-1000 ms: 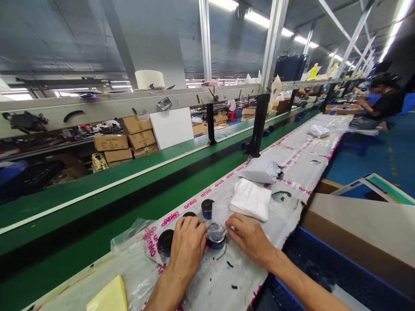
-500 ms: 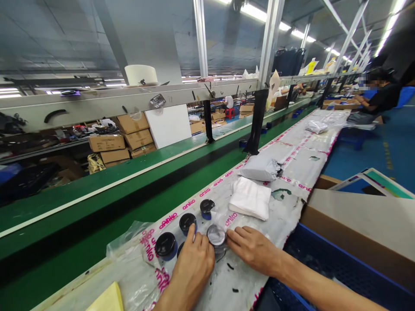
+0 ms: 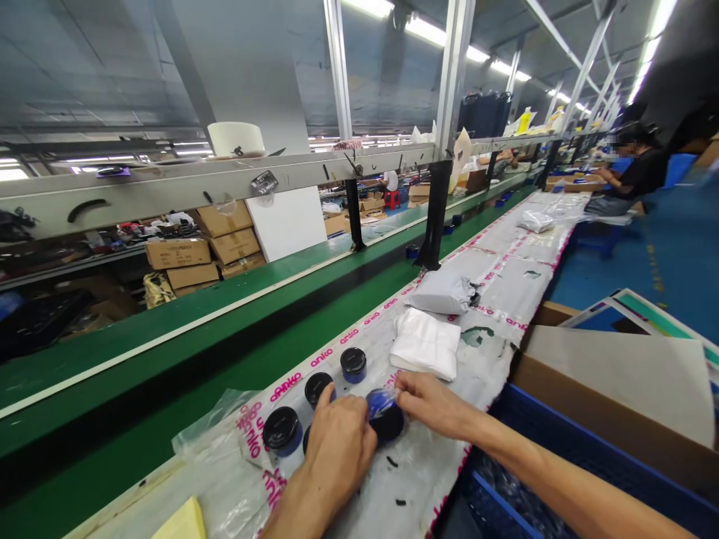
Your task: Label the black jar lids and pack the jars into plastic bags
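Left hand [image 3: 337,453] lies over the nearest jars, its grip unclear. Right hand [image 3: 430,404], just apart, pinches clear film [image 3: 380,400] on a round black jar with blue base [image 3: 386,421], mid-width on the pink-printed white plastic surface [image 3: 449,397]. Step judged as film handling; next calls for freeing the film. Three similar jars [image 3: 284,430] stand beside. Beyond lies a folded white wrap [image 3: 425,344].

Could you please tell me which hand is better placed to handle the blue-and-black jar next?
Probably the right hand: its fingers are already on the blue-and-black jar, while the left hand lies beside it, closer to the other dark jars.
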Tool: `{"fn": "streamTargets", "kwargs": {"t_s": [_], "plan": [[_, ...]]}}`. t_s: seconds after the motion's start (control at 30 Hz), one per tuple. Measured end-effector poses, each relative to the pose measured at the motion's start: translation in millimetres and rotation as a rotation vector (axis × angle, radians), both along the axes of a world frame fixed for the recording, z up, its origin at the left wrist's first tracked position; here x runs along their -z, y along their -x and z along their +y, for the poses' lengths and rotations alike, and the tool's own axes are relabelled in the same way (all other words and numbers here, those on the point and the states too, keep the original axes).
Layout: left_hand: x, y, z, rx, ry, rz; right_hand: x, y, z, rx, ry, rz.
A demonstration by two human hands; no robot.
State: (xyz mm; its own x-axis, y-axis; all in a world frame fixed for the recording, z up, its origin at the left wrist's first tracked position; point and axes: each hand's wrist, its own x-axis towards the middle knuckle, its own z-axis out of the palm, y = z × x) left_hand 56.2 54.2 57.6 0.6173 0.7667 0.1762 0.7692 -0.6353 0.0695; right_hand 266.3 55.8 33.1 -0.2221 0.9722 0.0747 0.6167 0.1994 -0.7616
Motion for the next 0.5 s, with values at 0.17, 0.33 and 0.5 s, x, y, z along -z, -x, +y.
{"fn": "streamTargets", "kwargs": {"t_s": [0.17, 0.33, 0.5], "plan": [[13.7, -12, -12, -0.046, -0.027, -0.022, 23.8, -4, -22, 0.029, -0.117, 0.033], [24.1, -15, -17, -0.117, -0.041, -0.08, 47.3, -2, -44, -0.118, -0.548, -0.053], [8.4, -20, -10, -0.19, -0.032, -0.165, 31.2, 8, -29, 0.106, -0.446, -0.018]]}}
